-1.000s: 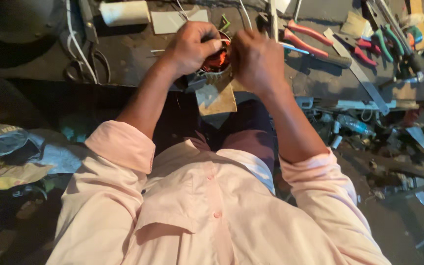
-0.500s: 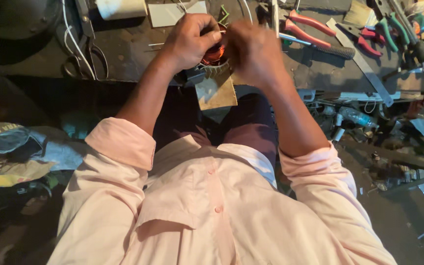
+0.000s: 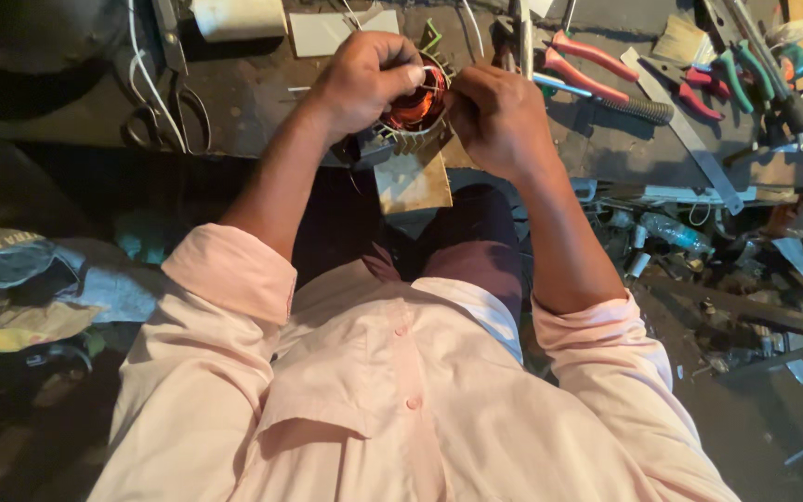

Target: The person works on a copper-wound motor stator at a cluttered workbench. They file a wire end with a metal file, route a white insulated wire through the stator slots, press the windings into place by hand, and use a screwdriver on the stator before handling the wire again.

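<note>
item: stator (image 3: 417,104), a small ring of stacked metal plates with copper-orange windings inside, held just above the near edge of the worktop (image 3: 262,121), between my two hands and over my lap.

handling, as i judge it: dense and heavy for its bulk; the plate stack is stiff and will take a firm squeeze. the windings look fine and easily nicked, and thin pale leads stick out at the top, so i would keep grip off the copper and off the leads. best hold is the outer rim of the plates, thumb on one side, fingers wrapped behind. bare metal may be a little slick.

left hand (image 3: 364,79): curled closed around the left side of the stator, fingers folded over its top edge, thumb near the leads.

right hand (image 3: 494,116): closed against the right side, fingertips pinched together at the rim; whether they grip a wire or only the rim, i cannot tell.

nearby: a square of brown card (image 3: 413,181) just below the stator; scissors (image 3: 167,102) well to the left; red-handled pliers (image 3: 587,65) to the right, near but not touching my right hand.
</note>
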A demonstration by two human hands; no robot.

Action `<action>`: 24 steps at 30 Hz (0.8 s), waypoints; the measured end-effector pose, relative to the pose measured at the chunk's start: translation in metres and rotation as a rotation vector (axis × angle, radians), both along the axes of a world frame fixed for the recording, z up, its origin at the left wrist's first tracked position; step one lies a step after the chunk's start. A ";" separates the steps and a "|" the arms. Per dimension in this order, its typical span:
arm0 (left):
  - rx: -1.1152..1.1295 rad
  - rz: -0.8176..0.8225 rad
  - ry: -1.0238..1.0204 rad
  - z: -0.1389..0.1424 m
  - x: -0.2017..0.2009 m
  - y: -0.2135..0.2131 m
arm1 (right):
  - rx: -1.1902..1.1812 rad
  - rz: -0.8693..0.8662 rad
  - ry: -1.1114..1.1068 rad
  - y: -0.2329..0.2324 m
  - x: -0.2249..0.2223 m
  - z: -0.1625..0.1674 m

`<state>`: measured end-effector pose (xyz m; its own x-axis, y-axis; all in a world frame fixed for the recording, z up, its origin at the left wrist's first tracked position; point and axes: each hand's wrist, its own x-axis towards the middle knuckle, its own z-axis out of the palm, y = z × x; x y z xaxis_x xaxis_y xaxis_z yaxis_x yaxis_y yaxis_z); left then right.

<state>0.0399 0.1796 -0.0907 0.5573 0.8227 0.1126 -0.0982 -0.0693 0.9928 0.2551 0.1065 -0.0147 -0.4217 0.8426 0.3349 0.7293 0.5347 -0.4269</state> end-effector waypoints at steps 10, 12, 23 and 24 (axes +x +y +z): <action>0.006 -0.081 -0.002 0.008 -0.006 -0.003 | -0.028 -0.002 0.053 -0.005 -0.004 -0.002; 0.042 -0.021 0.035 0.009 -0.003 -0.005 | -0.057 0.036 0.036 -0.009 -0.006 0.000; 0.058 0.015 0.107 0.007 -0.003 -0.005 | 0.058 0.075 -0.134 -0.004 -0.023 0.004; -0.004 -0.004 0.079 0.006 -0.003 -0.006 | 0.063 0.063 -0.075 -0.005 -0.023 0.004</action>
<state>0.0374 0.1741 -0.0847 0.5674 0.8209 0.0650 -0.0202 -0.0651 0.9977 0.2319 0.1013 -0.0111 -0.4990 0.7920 0.3516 0.7220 0.6044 -0.3368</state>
